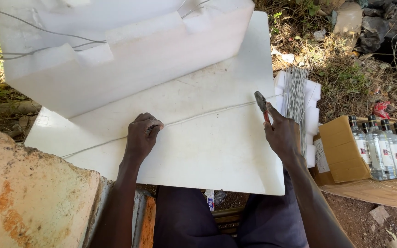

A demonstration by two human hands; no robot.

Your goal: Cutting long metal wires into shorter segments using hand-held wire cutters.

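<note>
1. The left hand is pinching a long thin wire between thumb and fingers, pressing it down on the white foam board lying across the person's lap.
2. The right hand is wrapping tight around red-handled pliers; the handles are mostly buried in the fist, and the tip is sitting right at the wire, but whether it is biting the wire is hard to make out.
3. The wire is running slantwise across the board, from its left edge up towards the right edge, lying flat on the surface.
4. A big moulded foam block is taking up the board's far side, its top cut off by the picture's edge; more thin wires are trailing over it.
5. Just past the board's right edge, a bundle of cut wire lengths is resting on smaller foam pieces.
6. A cardboard box of clear bottles is sitting near the right elbow, cut off at the right.
7. Open board is showing between the hands and towards the near edge.
</note>
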